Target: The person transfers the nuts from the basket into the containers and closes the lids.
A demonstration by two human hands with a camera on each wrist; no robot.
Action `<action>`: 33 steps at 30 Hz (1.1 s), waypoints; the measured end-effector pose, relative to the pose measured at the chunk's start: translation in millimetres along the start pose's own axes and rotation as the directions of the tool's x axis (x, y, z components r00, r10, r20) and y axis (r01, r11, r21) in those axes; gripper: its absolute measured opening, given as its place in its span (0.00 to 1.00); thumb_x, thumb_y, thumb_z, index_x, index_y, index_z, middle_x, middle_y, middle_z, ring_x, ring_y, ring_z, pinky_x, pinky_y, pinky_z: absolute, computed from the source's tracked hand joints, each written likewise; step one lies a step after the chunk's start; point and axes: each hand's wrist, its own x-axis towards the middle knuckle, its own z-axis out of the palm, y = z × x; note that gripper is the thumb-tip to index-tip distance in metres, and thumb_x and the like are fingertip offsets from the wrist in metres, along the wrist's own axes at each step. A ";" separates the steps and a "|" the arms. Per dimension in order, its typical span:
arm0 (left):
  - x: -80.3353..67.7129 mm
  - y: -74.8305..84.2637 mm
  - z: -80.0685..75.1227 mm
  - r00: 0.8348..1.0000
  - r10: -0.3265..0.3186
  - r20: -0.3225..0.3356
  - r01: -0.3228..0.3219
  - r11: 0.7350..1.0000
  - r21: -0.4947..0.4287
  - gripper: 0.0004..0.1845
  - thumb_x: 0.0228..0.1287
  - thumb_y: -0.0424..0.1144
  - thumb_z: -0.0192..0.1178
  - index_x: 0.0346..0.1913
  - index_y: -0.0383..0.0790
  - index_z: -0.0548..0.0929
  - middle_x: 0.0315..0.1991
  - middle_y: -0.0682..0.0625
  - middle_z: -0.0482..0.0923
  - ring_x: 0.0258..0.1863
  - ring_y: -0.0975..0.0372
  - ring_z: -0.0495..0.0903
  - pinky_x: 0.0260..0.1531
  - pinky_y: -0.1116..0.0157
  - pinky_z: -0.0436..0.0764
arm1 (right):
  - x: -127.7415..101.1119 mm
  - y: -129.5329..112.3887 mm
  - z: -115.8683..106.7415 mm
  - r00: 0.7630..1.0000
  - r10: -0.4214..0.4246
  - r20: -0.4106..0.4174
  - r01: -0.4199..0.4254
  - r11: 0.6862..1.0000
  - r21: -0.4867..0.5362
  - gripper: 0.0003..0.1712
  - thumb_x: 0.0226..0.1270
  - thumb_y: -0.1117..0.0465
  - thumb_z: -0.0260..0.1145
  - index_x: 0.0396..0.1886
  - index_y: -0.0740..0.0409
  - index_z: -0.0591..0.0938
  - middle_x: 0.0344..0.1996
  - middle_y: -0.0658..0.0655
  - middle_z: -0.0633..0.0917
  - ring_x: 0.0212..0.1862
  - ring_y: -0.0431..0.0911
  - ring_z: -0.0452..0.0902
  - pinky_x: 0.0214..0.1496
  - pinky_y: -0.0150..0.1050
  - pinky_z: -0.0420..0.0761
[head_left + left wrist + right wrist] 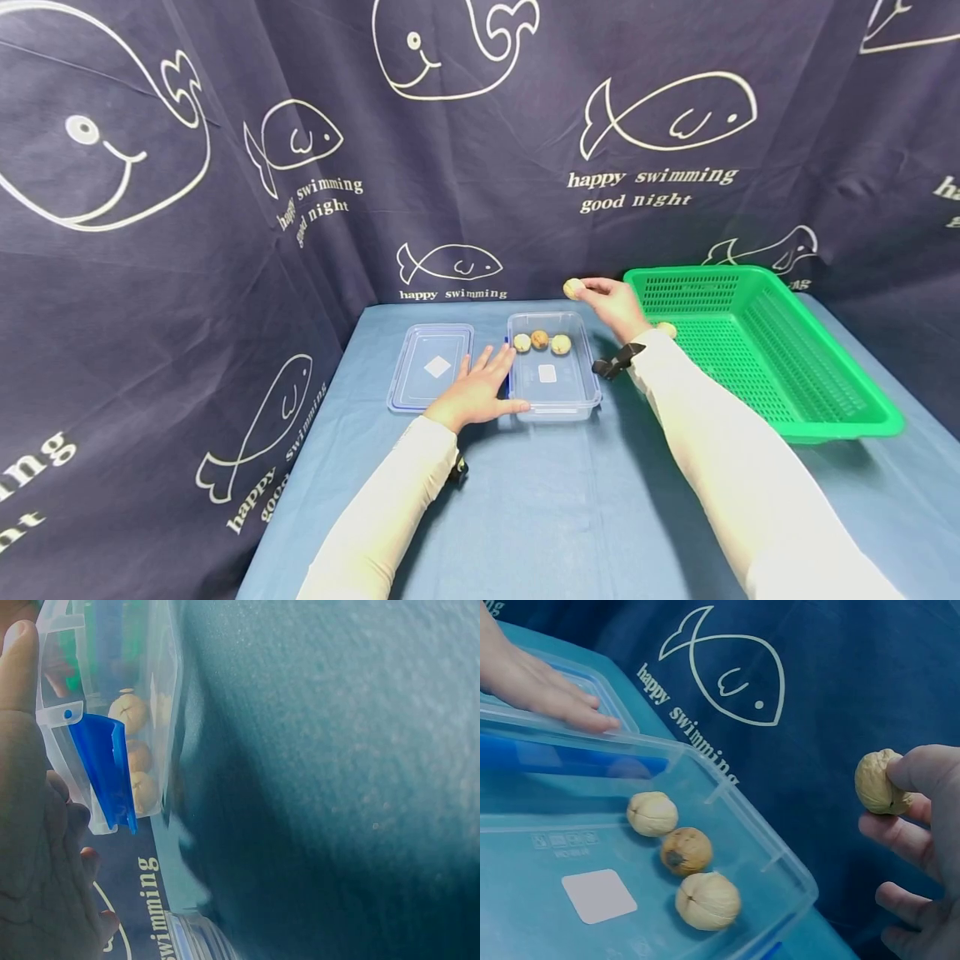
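My right hand (617,308) pinches a walnut (881,782) between thumb and fingertips, raised beyond the back right corner of a clear plastic box (570,392). My left hand (476,397), fingers spread, rests along the box's left rim, with its thumb over the front left corner. Inside the box, three walnuts lie in a row near the back wall: a pale left one (652,814), a browner middle one (686,851) and a pale right one (708,901). A blue side latch (105,769) hangs down from the box beside my left hand.
To the left of the box, its clear lid (420,367) with a blue seal lies flat on the table (525,508). A green perforated basket (832,429) stands on the right, and a walnut (666,330) shows inside it near my right wrist. A dark printed curtain (480,192) hangs behind.
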 end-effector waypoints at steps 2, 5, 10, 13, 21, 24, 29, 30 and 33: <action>-0.8 0.6 -0.7 1.000 0.002 0.004 -0.002 1.000 -0.004 0.57 0.62 0.74 0.55 0.82 0.43 0.47 0.83 0.49 0.42 0.81 0.49 0.39 0.74 0.37 0.41 | -2.4 0.4 3.3 1.000 0.016 -0.008 -0.016 1.000 0.004 0.24 0.71 0.53 0.67 0.60 0.63 0.83 0.56 0.64 0.85 0.56 0.53 0.78 0.57 0.44 0.74; -0.8 0.1 -0.4 1.000 0.003 0.005 -0.003 1.000 -0.009 0.57 0.63 0.74 0.54 0.82 0.43 0.47 0.83 0.49 0.42 0.81 0.50 0.39 0.74 0.37 0.41 | -5.5 1.7 7.9 0.999 0.039 -0.014 -0.039 0.999 0.019 0.24 0.71 0.54 0.67 0.60 0.65 0.82 0.56 0.65 0.85 0.57 0.55 0.78 0.59 0.47 0.74; 1.4 -2.8 2.5 1.000 0.000 -0.001 0.000 1.000 -0.003 0.57 0.62 0.74 0.54 0.82 0.43 0.46 0.83 0.49 0.41 0.81 0.48 0.40 0.74 0.38 0.40 | -9.1 7.3 14.9 0.997 0.076 -0.025 -0.075 0.997 0.030 0.23 0.71 0.54 0.67 0.59 0.63 0.83 0.56 0.64 0.84 0.58 0.55 0.77 0.61 0.47 0.73; 2.8 -4.6 4.9 1.000 -0.002 -0.005 0.002 1.000 0.002 0.57 0.62 0.75 0.53 0.82 0.44 0.46 0.83 0.50 0.41 0.81 0.49 0.39 0.74 0.38 0.40 | -11.0 11.8 18.8 0.995 0.091 -0.032 -0.090 0.996 0.028 0.24 0.71 0.53 0.67 0.60 0.63 0.83 0.56 0.64 0.84 0.56 0.54 0.77 0.59 0.44 0.74; 4.2 -5.9 7.0 1.000 0.002 -0.004 -0.002 1.000 -0.009 0.57 0.62 0.76 0.53 0.82 0.44 0.46 0.83 0.50 0.41 0.81 0.49 0.39 0.74 0.37 0.40 | -18.1 20.2 27.5 0.991 0.123 -0.051 -0.121 0.992 0.027 0.23 0.71 0.54 0.67 0.60 0.63 0.83 0.55 0.64 0.84 0.54 0.52 0.78 0.56 0.42 0.75; 3.1 -5.1 5.2 1.000 0.000 0.001 0.000 1.000 -0.018 0.58 0.62 0.76 0.52 0.83 0.44 0.46 0.83 0.50 0.40 0.81 0.50 0.38 0.74 0.38 0.39 | -19.8 22.8 30.2 0.991 0.127 -0.050 -0.126 0.992 0.026 0.24 0.71 0.54 0.66 0.61 0.62 0.82 0.56 0.63 0.84 0.56 0.53 0.77 0.60 0.46 0.75; 1.9 -3.8 3.2 1.000 -0.005 0.012 0.005 1.000 -0.012 0.58 0.62 0.76 0.52 0.83 0.44 0.45 0.83 0.51 0.39 0.81 0.50 0.38 0.75 0.39 0.38 | -22.1 26.4 32.9 0.990 0.135 -0.046 -0.133 0.991 0.027 0.25 0.72 0.54 0.66 0.62 0.62 0.82 0.58 0.63 0.83 0.58 0.54 0.77 0.61 0.47 0.75; 1.8 -3.5 2.8 1.000 -0.005 0.013 0.005 1.000 -0.011 0.58 0.62 0.76 0.52 0.83 0.44 0.45 0.83 0.51 0.39 0.81 0.49 0.38 0.75 0.39 0.38 | -22.5 26.6 33.2 0.990 0.137 -0.045 -0.136 0.990 0.026 0.25 0.72 0.54 0.66 0.63 0.62 0.82 0.58 0.64 0.83 0.58 0.54 0.77 0.61 0.47 0.75; 2.2 -3.1 2.5 1.000 -0.003 0.013 0.003 1.000 -0.012 0.58 0.62 0.76 0.52 0.83 0.44 0.45 0.83 0.51 0.39 0.81 0.48 0.40 0.75 0.39 0.38 | -24.0 26.4 33.9 0.989 0.142 -0.048 -0.141 0.990 0.030 0.25 0.72 0.54 0.66 0.63 0.62 0.82 0.57 0.64 0.83 0.56 0.54 0.77 0.59 0.46 0.75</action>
